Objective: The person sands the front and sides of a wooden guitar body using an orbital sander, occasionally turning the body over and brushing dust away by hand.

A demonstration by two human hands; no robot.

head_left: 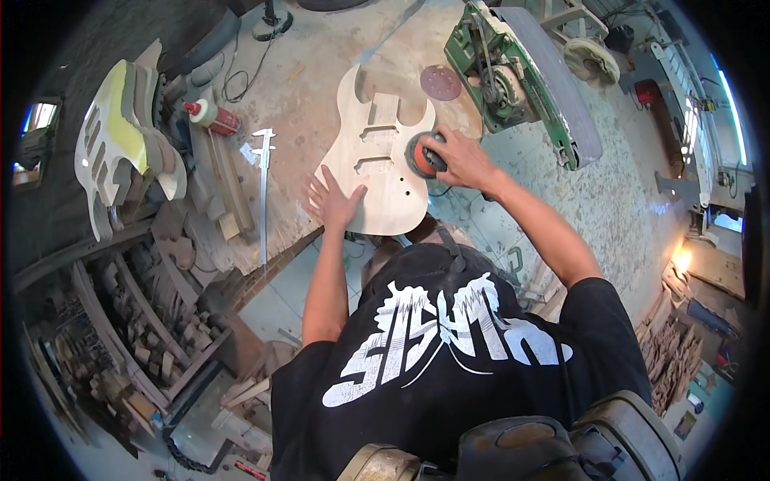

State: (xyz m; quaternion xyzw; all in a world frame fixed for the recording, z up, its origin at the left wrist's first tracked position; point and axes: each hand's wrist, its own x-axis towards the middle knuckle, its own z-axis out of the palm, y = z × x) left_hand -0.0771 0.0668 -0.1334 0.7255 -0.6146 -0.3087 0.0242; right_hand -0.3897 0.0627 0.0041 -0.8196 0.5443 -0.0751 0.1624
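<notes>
- Left hand: fingers spread wide, pressed on the pale wooden guitar body near its left edge; gripping nothing.
- Right hand: curled over a round, orange-and-black sander at the body's right edge.
- Guitar body: between the two hands, on the bench, its horns pointing away from the person; lower end close to the person's waist.
- Handling, judged by eye: stiff, moderately heavy solid wood; bare surface perhaps slick if dusty; thin horn tips likeliest to chip; best hold is the broad rounded end, by its edges.
- Near by: caliper left of the left hand; purple perforated disc beyond the right hand.
- Unclear: underside of the body hidden; sander's pad mostly covered, so face or edge contact cannot be told; nor whether it runs.
</notes>
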